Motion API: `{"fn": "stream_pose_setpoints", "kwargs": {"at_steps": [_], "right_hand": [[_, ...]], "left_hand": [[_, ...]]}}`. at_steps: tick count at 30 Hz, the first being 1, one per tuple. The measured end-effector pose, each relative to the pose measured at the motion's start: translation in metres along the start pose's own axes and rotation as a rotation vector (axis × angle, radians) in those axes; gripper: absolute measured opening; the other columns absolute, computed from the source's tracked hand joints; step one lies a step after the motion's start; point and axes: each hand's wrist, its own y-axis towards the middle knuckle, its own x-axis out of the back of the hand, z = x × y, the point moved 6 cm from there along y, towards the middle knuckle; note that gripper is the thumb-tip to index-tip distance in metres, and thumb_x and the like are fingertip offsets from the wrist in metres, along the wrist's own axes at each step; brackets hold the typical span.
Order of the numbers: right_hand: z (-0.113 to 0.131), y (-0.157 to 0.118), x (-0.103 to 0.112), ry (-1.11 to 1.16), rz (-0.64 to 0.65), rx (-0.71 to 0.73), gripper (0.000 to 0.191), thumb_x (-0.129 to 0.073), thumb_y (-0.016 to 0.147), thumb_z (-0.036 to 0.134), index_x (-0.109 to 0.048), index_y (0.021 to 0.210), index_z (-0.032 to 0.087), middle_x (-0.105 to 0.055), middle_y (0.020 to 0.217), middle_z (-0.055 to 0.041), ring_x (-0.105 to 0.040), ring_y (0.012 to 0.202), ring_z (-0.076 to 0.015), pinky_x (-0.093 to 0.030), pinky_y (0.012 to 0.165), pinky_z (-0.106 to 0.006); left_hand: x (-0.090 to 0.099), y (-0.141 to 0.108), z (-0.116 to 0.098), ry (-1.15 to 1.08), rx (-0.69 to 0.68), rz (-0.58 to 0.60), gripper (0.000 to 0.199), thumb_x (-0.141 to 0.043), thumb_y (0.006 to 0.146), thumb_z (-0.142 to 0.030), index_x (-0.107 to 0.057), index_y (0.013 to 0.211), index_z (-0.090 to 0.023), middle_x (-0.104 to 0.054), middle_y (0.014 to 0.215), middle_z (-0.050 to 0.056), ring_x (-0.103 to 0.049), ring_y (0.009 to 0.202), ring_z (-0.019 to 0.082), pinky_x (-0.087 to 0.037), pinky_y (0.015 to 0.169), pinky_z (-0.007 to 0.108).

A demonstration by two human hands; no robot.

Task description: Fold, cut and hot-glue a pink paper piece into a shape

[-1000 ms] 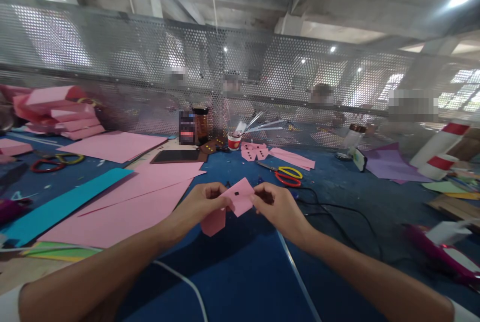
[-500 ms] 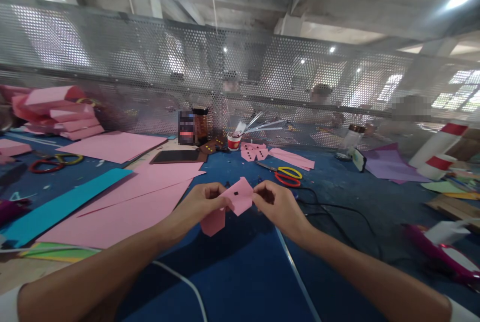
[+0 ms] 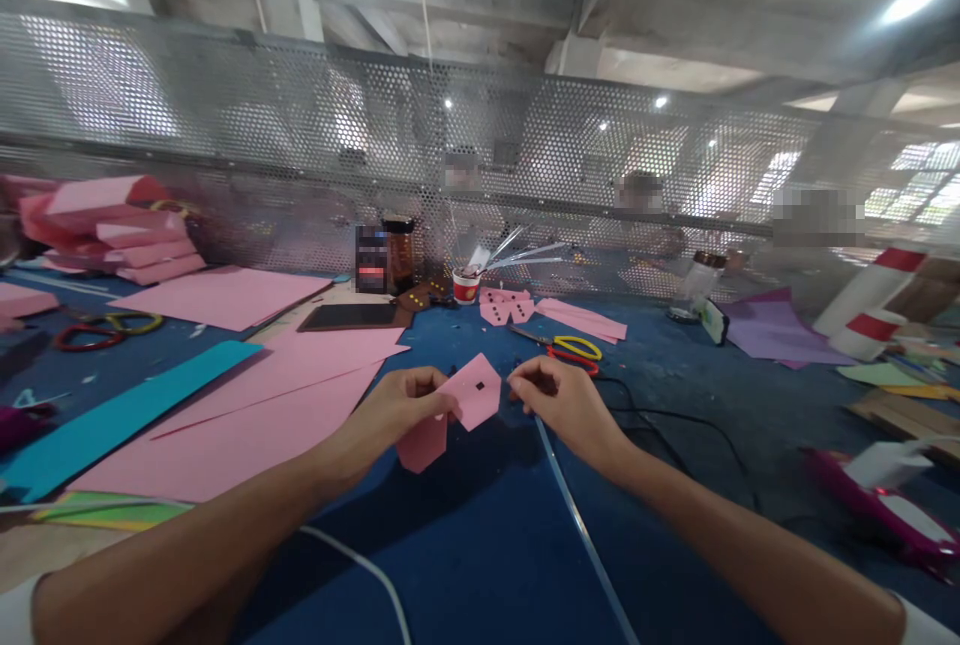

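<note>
My left hand (image 3: 409,403) pinches a folded piece of pink paper (image 3: 478,393) between thumb and fingers. One pointed flap of it faces me and bears a small black square; another flap hangs below the hand. To the right of the paper is my right hand (image 3: 551,400), its thumb and fingertips pressed together, a small gap away from the paper's edge. Whether anything tiny sits in that pinch I cannot make out. Beyond the hands lie scissors (image 3: 576,349) with yellow and red handles, and a pink paper piece (image 3: 506,306) with several black squares.
Pink sheets (image 3: 300,405) and a blue strip (image 3: 142,410) cover the left side. A phone (image 3: 373,260) leans by a brown jar (image 3: 400,255); a paper cup (image 3: 466,286) holds clear sticks. Black cable (image 3: 675,415) and a magenta tool (image 3: 877,500) are right. A perforated screen (image 3: 300,125) stands behind.
My right hand has let go of the pink paper's right edge and moved slightly away to the right. My left hand still holds the paper, whose front flap is now flatter.
</note>
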Motion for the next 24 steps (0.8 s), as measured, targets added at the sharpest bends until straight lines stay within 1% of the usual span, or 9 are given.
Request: {"fn": "stream_pose_setpoints", "kwargs": {"at_steps": [6, 11, 14, 16, 18, 20, 21, 22, 24], "right_hand": [[0.003, 0.000, 0.001, 0.007, 0.004, -0.001, 0.013, -0.059, 0.089, 0.027, -0.069, 0.090, 0.017, -0.070, 0.077, -0.0015, -0.061, 0.065, -0.0125, -0.047, 0.063, -0.025], [0.004, 0.002, 0.010, 0.018, -0.018, -0.005, 0.015, -0.058, 0.090, 0.029, -0.068, 0.090, 0.018, -0.072, 0.081, -0.0024, -0.064, 0.069, -0.0138, -0.050, 0.067, -0.026], [0.008, 0.004, 0.016, -0.007, -0.029, 0.012, 0.014, -0.058, 0.090, 0.028, -0.068, 0.089, 0.018, -0.071, 0.081, -0.0023, -0.064, 0.069, -0.0142, -0.050, 0.067, -0.027], [0.011, 0.005, 0.021, -0.037, -0.036, 0.028, 0.013, -0.058, 0.090, 0.027, -0.068, 0.088, 0.019, -0.071, 0.080, -0.0021, -0.063, 0.067, -0.0139, -0.049, 0.067, -0.026], [0.013, 0.007, 0.027, -0.064, -0.047, 0.046, 0.013, -0.059, 0.090, 0.027, -0.068, 0.088, 0.019, -0.071, 0.081, -0.0019, -0.063, 0.068, -0.0141, -0.049, 0.068, -0.027], [0.015, 0.009, 0.034, -0.091, -0.060, 0.064, 0.014, -0.059, 0.090, 0.029, -0.069, 0.089, 0.019, -0.071, 0.082, -0.0018, -0.064, 0.072, -0.0151, -0.049, 0.070, -0.028], [0.015, 0.010, 0.038, -0.104, -0.060, 0.071, 0.014, -0.060, 0.090, 0.030, -0.070, 0.090, 0.019, -0.071, 0.082, -0.0018, -0.065, 0.075, -0.0158, -0.049, 0.071, -0.028], [0.015, 0.011, 0.041, -0.115, -0.058, 0.078, 0.015, -0.059, 0.090, 0.030, -0.070, 0.090, 0.019, -0.071, 0.083, -0.0019, -0.065, 0.076, -0.0164, -0.049, 0.072, -0.029], [0.016, 0.014, 0.047, -0.135, -0.048, 0.092, 0.017, -0.059, 0.090, 0.032, -0.070, 0.090, 0.019, -0.072, 0.083, -0.0023, -0.065, 0.078, -0.0170, -0.049, 0.073, -0.029]], "left_hand": [[0.003, 0.003, 0.005, -0.031, 0.000, -0.006, 0.019, -0.068, 0.073, -0.034, -0.060, 0.068, -0.017, -0.067, 0.067, 0.001, -0.058, 0.052, 0.012, -0.036, 0.048, 0.022], [0.005, 0.005, 0.009, -0.033, 0.015, -0.016, 0.022, -0.068, 0.075, -0.036, -0.059, 0.067, -0.018, -0.070, 0.071, 0.002, -0.060, 0.054, 0.013, -0.037, 0.049, 0.023], [0.008, 0.009, 0.012, -0.018, 0.008, -0.014, 0.023, -0.068, 0.075, -0.038, -0.059, 0.066, -0.018, -0.071, 0.072, 0.003, -0.061, 0.054, 0.013, -0.038, 0.050, 0.024], [0.010, 0.013, 0.016, 0.022, -0.003, -0.015, 0.022, -0.067, 0.076, -0.038, -0.062, 0.069, -0.017, -0.071, 0.072, 0.003, -0.061, 0.056, 0.014, -0.039, 0.051, 0.024], [0.013, 0.017, 0.019, 0.096, -0.020, -0.011, 0.022, -0.067, 0.076, -0.038, -0.066, 0.078, -0.017, -0.072, 0.074, 0.004, -0.063, 0.059, 0.016, -0.039, 0.053, 0.024], [0.016, 0.022, 0.023, 0.154, -0.044, 0.000, 0.027, -0.070, 0.071, -0.039, -0.067, 0.085, -0.015, -0.073, 0.076, 0.005, -0.065, 0.065, 0.019, -0.041, 0.055, 0.025], [0.018, 0.024, 0.024, 0.173, -0.067, 0.003, 0.030, -0.070, 0.071, -0.039, -0.067, 0.088, -0.015, -0.074, 0.078, 0.006, -0.067, 0.069, 0.021, -0.042, 0.057, 0.026], [0.019, 0.026, 0.025, 0.204, -0.083, 0.008, 0.030, -0.070, 0.071, -0.039, -0.067, 0.089, -0.015, -0.074, 0.079, 0.006, -0.067, 0.072, 0.022, -0.043, 0.059, 0.026], [0.019, 0.028, 0.028, 0.266, -0.095, 0.038, 0.031, -0.068, 0.073, -0.040, -0.067, 0.090, -0.015, -0.074, 0.079, 0.007, -0.067, 0.072, 0.022, -0.042, 0.058, 0.026]]}}
